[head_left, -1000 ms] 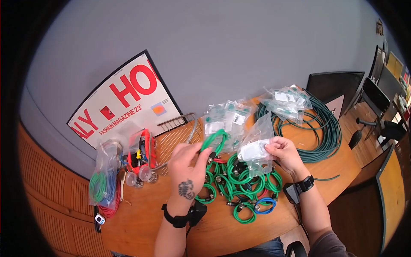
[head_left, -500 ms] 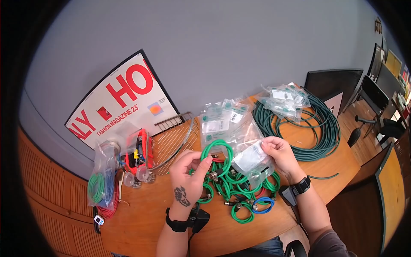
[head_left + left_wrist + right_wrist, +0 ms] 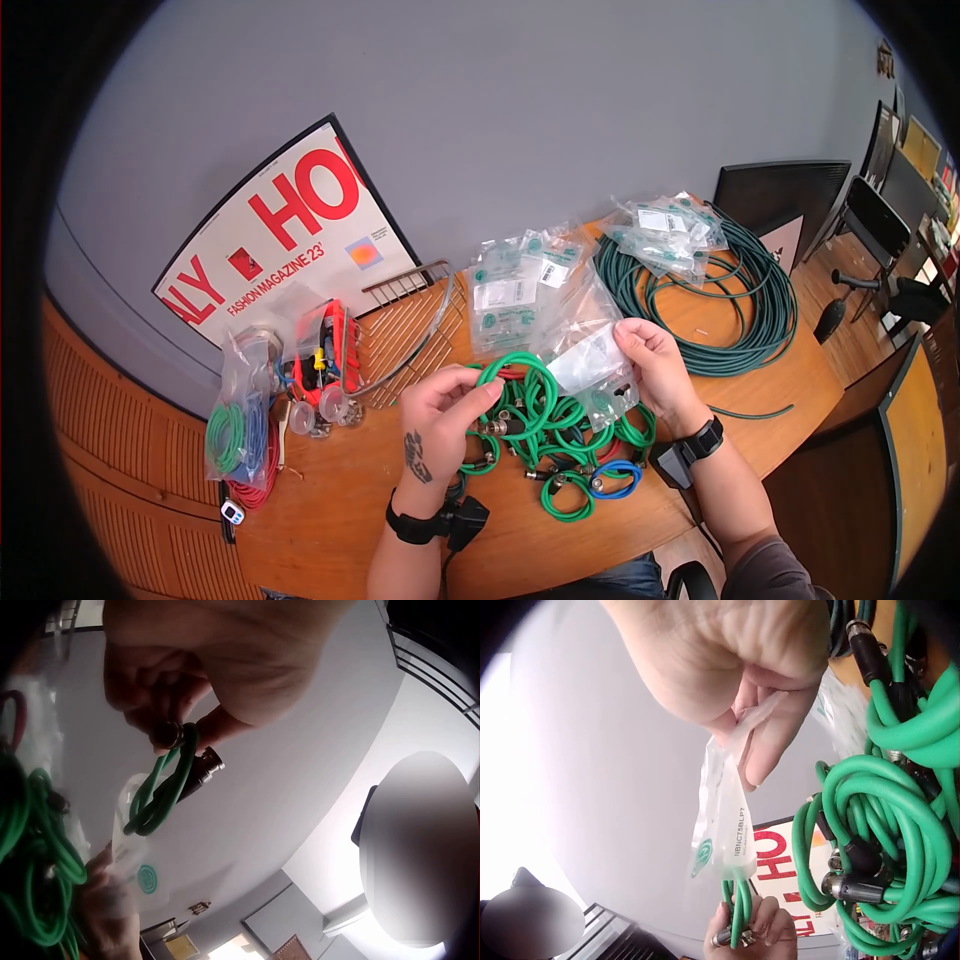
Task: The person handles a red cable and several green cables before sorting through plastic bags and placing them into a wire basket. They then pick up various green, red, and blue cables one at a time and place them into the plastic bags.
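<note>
My left hand (image 3: 438,415) pinches a coiled green cable (image 3: 551,388) between thumb and fingers, over the pile. The left wrist view shows its metal-tipped black connector (image 3: 202,769) hanging just below the fingertips. My right hand (image 3: 660,372) pinches the upper edge of a clear plastic bag (image 3: 727,814) with a white label. In the head view the coil overlaps the bag's lower left side. Beneath both hands lies a heap of green coiled cables (image 3: 568,497) with metal connectors. A small blue coiled cable (image 3: 622,488) lies at its front right.
More labelled plastic bags (image 3: 505,318) lie behind the pile, and others (image 3: 668,235) rest on a large dark green cable coil (image 3: 765,330). Left of the hands are a wire rack (image 3: 410,345), a red tool pouch (image 3: 345,350), small clear jars (image 3: 335,403) and bagged cables (image 3: 228,440).
My left hand has brought the green coil down and to the right, closer to the bag. My right hand has stayed nearly in place, with the bag shifting slightly in its grip.
</note>
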Motion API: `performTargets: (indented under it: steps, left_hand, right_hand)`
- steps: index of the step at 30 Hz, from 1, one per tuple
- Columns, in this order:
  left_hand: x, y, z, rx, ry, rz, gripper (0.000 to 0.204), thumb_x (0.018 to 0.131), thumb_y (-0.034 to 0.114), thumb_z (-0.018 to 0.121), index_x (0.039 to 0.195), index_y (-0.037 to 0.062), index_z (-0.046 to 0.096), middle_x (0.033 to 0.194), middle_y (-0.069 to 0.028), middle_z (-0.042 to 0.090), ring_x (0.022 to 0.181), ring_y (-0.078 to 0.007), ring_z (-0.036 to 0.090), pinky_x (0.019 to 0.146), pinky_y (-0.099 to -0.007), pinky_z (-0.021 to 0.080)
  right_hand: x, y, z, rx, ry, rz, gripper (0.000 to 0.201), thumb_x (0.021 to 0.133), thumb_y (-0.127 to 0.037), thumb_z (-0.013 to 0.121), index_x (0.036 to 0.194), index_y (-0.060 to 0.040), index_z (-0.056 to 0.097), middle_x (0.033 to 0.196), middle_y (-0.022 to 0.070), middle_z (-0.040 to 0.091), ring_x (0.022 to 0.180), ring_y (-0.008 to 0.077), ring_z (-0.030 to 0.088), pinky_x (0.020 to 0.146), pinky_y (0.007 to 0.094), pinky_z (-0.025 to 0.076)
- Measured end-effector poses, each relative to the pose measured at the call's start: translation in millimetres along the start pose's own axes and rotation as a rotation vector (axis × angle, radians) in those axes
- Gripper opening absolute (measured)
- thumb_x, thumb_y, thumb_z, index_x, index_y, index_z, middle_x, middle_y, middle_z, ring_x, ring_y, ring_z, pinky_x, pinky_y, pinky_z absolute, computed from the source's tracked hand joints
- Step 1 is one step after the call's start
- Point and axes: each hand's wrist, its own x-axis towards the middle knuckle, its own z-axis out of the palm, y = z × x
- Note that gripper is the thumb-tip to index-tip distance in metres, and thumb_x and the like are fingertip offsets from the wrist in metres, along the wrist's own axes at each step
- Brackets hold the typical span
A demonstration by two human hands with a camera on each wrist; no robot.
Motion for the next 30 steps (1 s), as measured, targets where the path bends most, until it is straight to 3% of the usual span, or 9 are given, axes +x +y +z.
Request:
performTargets:
  steps: [7,13,17,20,23,25,30]
  left_hand:
    - [4,1,3,-0.001,-0.030,-0.119,0.014,0.085,0.009,0.071,0.091,-0.0029,0.071,0.071,0.0006,0.065,0.057,-0.0027,0.054,0.050,-0.0183,0.037]
    - [9,-10,4,0.039,0.035,-0.045,0.016,0.087,0.011,0.071,0.092,-0.0043,0.071,0.072,-0.0003,0.066,0.056,-0.0030,0.053,0.049,-0.0184,0.038]
    - [8,-4,11,0.047,0.067,-0.041,0.016,0.087,0.010,0.071,0.093,-0.0049,0.071,0.074,-0.0014,0.067,0.058,-0.0036,0.054,0.051,-0.0193,0.040]
    - [9,-3,9,0.007,-0.008,-0.120,0.016,0.087,0.013,0.070,0.092,-0.0020,0.073,0.074,-0.0025,0.067,0.061,-0.0056,0.056,0.056,-0.0204,0.043]
    - [10,-6,9,0.060,-0.013,-0.104,0.016,0.087,0.011,0.071,0.095,-0.0023,0.073,0.076,-0.0034,0.068,0.063,-0.0053,0.057,0.056,-0.0203,0.044]
    - [9,-7,11,0.338,0.010,0.139,0.016,0.087,0.008,0.071,0.099,-0.0028,0.072,0.079,-0.0039,0.068,0.064,-0.0055,0.058,0.058,-0.0200,0.045]
    - [13,-12,16,0.187,0.010,0.105,0.019,0.088,0.006,0.071,0.104,-0.0040,0.069,0.083,-0.0059,0.070,0.067,-0.0067,0.060,0.060,-0.0210,0.048]
  right_hand:
    - [-4,-2,3,-0.028,-0.093,0.030,0.013,0.097,-0.013,0.061,0.104,-0.0029,0.065,0.092,0.0034,0.069,0.080,0.0089,0.064,0.071,0.0228,0.052]
    - [-5,4,0,-0.097,-0.116,-0.061,0.013,0.097,-0.013,0.062,0.105,-0.0027,0.065,0.093,0.0019,0.069,0.078,0.0053,0.063,0.063,0.0202,0.051]
    - [-13,-8,19,-0.244,-0.072,-0.055,0.025,0.097,-0.012,0.062,0.120,-0.0032,0.058,0.092,0.0002,0.069,0.078,0.0027,0.060,0.063,0.0168,0.046]
    - [-14,-9,25,-0.350,-0.070,-0.087,0.036,0.097,-0.011,0.062,0.130,-0.0039,0.052,0.091,-0.0011,0.067,0.078,0.0017,0.058,0.064,0.0163,0.044]
    - [-12,-4,22,-0.357,-0.089,-0.134,0.041,0.097,-0.010,0.061,0.135,-0.0041,0.049,0.091,-0.0014,0.066,0.080,0.0015,0.057,0.066,0.0168,0.043]
    - [-13,-5,23,-0.353,-0.094,-0.146,0.041,0.097,-0.010,0.061,0.135,-0.0038,0.048,0.091,-0.0013,0.066,0.081,0.0015,0.057,0.068,0.0171,0.043]
    - [-15,3,26,-0.300,-0.075,-0.113,0.042,0.098,-0.010,0.060,0.137,-0.0014,0.046,0.099,0.0026,0.067,0.090,0.0047,0.058,0.078,0.0205,0.046]
